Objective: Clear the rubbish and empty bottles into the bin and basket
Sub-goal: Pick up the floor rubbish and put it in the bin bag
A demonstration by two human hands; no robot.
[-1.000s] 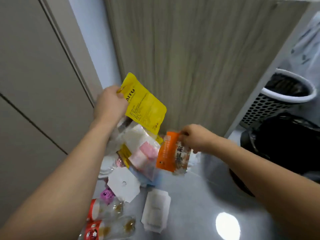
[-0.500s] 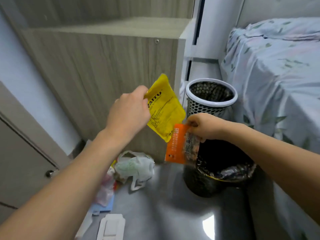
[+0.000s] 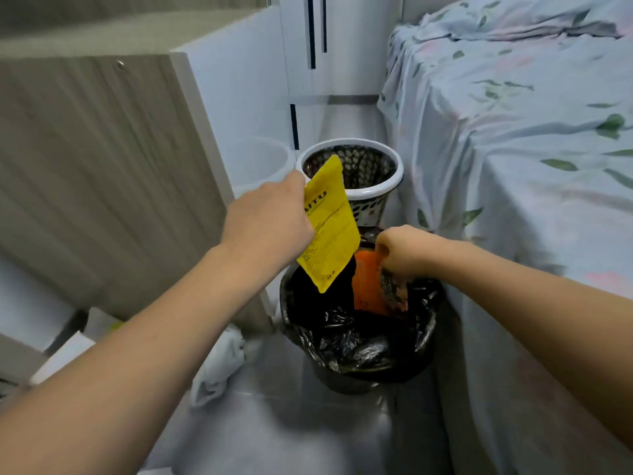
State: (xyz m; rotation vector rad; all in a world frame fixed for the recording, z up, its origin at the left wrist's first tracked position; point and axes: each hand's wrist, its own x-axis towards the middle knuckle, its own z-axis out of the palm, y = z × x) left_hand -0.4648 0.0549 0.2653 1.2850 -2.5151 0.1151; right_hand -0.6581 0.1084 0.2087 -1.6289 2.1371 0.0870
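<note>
Hanging over the black-lined bin: yellow packet pinched by left hand, orange wrapper by right hand.

We reach both bare forearms forward from the lower corners of the view, converging toward the middle. Our left hand is raised, back toward the camera, fingers curled and thumb up in a pinch. Our right hand sits lower and just to the right of it, knuckles up, fingers curled downward in a grip, wrist bent slightly down.

grey floor: bin, basket, bag.
</note>
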